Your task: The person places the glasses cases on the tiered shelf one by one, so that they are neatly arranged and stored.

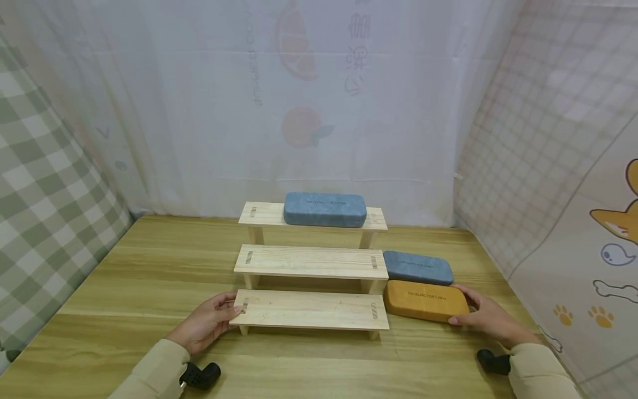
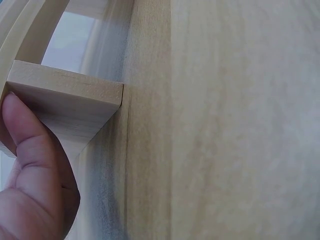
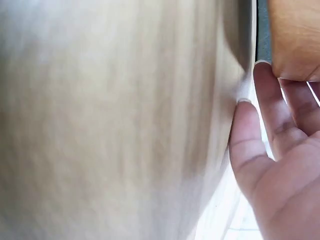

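In the head view, my left hand holds the left end of the lowest wooden step of a tiered display rack. In the left wrist view, the thumb lies against the step beside its leg. My right hand grips the right end of a mustard-orange glasses case, thumb at the front and fingers behind. In the right wrist view, the case covers some fingers; the thumb cannot be told apart. A blue glasses case lies just behind the orange one.
Another blue glasses case rests on the top step. The middle step stands between top and bottom ones. A wood-grain table holds everything. Cloth hangs behind and at both sides.
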### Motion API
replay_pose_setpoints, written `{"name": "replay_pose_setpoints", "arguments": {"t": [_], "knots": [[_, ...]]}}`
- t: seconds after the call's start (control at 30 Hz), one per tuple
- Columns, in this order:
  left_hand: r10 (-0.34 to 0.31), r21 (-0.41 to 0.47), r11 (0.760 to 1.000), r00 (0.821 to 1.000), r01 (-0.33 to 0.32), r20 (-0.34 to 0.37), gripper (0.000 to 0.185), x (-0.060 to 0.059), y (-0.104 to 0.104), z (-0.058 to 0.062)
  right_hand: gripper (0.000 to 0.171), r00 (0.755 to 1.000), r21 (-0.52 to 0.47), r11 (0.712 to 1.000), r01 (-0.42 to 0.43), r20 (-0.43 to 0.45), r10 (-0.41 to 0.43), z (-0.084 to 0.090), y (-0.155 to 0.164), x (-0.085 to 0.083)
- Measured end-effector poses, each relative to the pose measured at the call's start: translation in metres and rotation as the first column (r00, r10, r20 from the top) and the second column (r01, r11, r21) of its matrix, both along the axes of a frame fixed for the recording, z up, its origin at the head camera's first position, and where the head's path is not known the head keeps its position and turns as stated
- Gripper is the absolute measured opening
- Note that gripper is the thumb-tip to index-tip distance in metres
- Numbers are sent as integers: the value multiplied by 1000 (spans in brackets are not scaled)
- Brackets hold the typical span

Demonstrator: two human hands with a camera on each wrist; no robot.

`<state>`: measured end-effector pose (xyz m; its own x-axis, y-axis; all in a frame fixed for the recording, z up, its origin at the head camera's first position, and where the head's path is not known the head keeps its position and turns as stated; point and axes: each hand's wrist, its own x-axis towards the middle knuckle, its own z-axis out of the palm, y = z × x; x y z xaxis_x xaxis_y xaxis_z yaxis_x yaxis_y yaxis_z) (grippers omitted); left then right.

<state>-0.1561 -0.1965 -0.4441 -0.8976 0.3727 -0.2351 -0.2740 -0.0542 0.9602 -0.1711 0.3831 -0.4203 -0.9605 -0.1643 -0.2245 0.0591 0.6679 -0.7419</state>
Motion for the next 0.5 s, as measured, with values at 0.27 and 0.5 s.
{"name": "replay_pose_setpoints", "arguments": {"t": [0.27,0.5], "knots": [[-4,-11,1000,1000,4,-4,69,1,0,0,85,999,23,999,25,-22,-25,0,0,5],[5,-13,1000,1000,-5,2,71,-1,0,0,85,999,17,999,40,-25,-39,10,-3,13]]}}
